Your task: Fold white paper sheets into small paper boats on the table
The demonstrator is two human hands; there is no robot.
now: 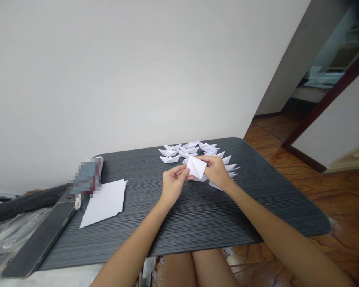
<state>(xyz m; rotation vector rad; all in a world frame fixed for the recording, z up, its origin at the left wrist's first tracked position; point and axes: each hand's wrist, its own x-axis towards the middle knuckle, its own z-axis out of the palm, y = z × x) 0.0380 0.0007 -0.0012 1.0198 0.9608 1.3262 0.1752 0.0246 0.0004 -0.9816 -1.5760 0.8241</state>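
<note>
A small white folded paper (196,167), diamond-shaped with a crease down its middle, is held up between my two hands above the dark table. My left hand (176,181) pinches its lower left edge between thumb and fingers. On the other side, my right hand (217,169) grips the right corner, its fingertips partly behind the paper. Just beyond and around my hands stand several white folded paper boats (170,159), in loose rows. Some of the boats are hidden behind my hands and the held paper.
A stack of white paper sheets (106,203) lies on the left of the dark wood-grained table (143,223). Behind it is a blurred-out device (85,177). A white wall (137,71) borders the table's far edge; wooden floor (344,207) shows at right.
</note>
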